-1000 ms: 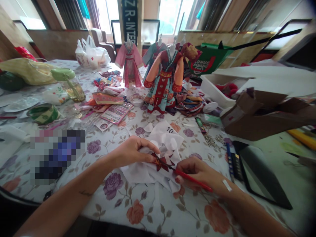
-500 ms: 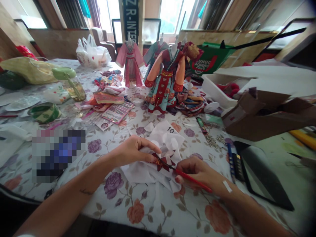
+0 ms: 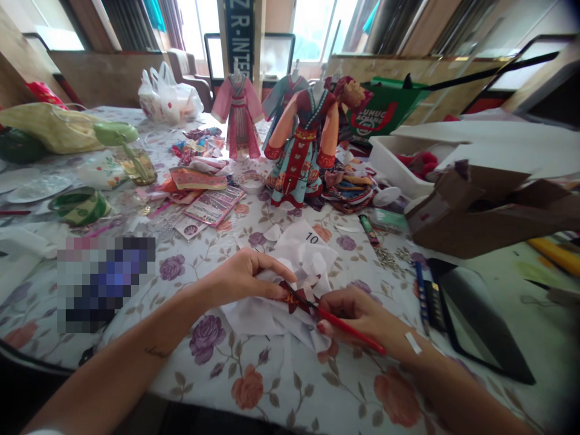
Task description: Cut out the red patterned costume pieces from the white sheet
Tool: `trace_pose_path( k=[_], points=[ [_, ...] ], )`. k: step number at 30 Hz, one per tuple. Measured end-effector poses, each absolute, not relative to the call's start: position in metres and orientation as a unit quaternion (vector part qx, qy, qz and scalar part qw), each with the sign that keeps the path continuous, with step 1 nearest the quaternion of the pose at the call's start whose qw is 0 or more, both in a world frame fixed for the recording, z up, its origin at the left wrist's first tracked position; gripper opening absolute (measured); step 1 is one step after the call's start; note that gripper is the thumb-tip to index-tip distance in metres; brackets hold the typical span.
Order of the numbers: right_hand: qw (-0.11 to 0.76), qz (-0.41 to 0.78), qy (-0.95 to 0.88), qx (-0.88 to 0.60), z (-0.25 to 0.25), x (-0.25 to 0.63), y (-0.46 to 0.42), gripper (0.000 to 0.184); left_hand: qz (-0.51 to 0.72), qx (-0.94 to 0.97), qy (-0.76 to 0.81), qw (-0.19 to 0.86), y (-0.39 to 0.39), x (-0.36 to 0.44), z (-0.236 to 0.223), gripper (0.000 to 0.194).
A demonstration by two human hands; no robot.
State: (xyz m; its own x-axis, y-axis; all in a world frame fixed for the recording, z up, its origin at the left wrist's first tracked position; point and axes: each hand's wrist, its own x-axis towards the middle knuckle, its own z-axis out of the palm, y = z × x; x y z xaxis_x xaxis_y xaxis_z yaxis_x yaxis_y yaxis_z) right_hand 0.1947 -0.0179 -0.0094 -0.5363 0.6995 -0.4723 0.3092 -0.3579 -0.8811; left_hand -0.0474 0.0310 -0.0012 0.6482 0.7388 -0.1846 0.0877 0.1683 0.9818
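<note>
My left hand (image 3: 247, 278) pinches a small dark red patterned fabric piece (image 3: 296, 303) between thumb and fingertips. In my right hand (image 3: 351, 314) is a slim red-handled tool (image 3: 357, 335) with a dark narrow front end. That dark end lies along the fabric piece and reaches toward my left fingertips. From this angle I cannot tell whether it is scissors or tweezers. Beneath both hands, crumpled white sheeting (image 3: 258, 317) marked "10" lies on the flowered tablecloth (image 3: 208, 368), with small pale scraps (image 3: 312, 266) on it.
Dolls' robes on stands, one pink (image 3: 238, 115) and one orange-sleeved (image 3: 299, 151), stand beyond my hands. Fabric scraps (image 3: 194, 178) lie to their left. On the right are a cardboard box (image 3: 453, 211), a dark tablet-like panel (image 3: 484, 326) and a blue pen (image 3: 421, 296).
The red-handled tool and my right hand have shifted very slightly left. My left hand keeps its pinch on the fabric piece.
</note>
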Motion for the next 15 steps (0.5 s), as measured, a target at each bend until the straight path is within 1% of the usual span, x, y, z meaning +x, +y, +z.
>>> trace_pose_path(
  k=[10, 15],
  points=[
    [0.153, 0.674, -0.557, -0.461, -0.0116, 0.1928, -0.0153, 0.041, 0.232, 0.603, 0.339, 0.684, 0.03, -0.0476, 0.0009, 0.03],
    [0.143, 0.683, -0.55, -0.459, -0.01, 0.1925, -0.0159, 0.04, 0.231, 0.6, 0.338, 0.688, 0.0297, -0.0475, 0.0023, 0.028]
  ],
)
